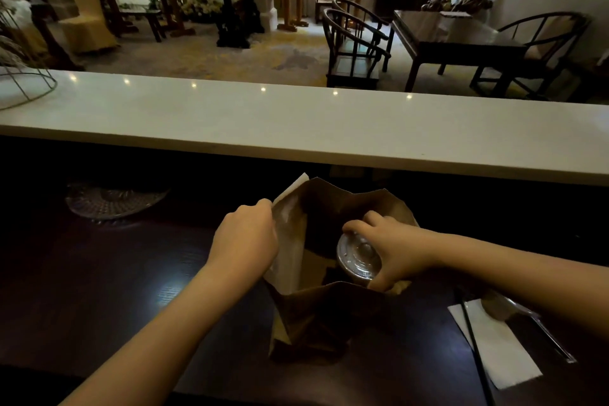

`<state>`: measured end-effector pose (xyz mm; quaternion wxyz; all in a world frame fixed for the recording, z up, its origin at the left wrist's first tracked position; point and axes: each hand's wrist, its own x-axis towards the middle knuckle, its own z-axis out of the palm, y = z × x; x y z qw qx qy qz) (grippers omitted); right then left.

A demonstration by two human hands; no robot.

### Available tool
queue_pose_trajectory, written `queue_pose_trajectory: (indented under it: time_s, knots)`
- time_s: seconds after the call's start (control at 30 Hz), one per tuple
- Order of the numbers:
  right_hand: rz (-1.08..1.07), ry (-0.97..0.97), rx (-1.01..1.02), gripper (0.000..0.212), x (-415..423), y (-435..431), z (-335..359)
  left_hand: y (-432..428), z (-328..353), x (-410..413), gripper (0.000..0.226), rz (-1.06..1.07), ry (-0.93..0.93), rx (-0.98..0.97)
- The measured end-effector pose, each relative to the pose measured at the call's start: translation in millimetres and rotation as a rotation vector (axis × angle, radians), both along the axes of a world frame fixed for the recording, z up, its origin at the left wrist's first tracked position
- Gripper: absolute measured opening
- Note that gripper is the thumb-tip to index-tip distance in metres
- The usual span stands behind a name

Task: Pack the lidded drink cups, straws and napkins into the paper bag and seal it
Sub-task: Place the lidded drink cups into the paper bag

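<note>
A brown paper bag [316,316] stands open on the dark counter in front of me. My left hand [247,237] pinches the bag's left rim and holds the mouth open. My right hand [392,247] grips a lidded drink cup [357,255] by its clear lid, inside the bag's mouth on the right side. To the right of the bag lies a white napkin [501,346] with a black straw [474,343] across it. A clear wrapped straw [543,330] lies further right, partly under my right forearm.
A raised white counter ledge [296,122] runs across just behind the bag. A clear glass plate [112,201] sits on the dark counter at the left. A wire frame [23,86] stands on the ledge's left end. Chairs and tables fill the room beyond.
</note>
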<state>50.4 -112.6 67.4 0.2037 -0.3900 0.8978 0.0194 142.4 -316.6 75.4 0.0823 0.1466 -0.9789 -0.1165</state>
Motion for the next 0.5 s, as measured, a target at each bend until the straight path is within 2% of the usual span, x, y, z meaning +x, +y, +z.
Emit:
queue_pose_trajectory:
  time_s: [0.27,0.5]
  knots:
    - [-0.013,-0.150,-0.020,0.099,-1,-39,-37,7,1,4,0.013,-0.062,-0.041,-0.082]
    - [-0.110,-0.182,-0.053,0.106,-3,-60,-70,1,-9,13,0.014,-0.041,-0.064,-0.126]
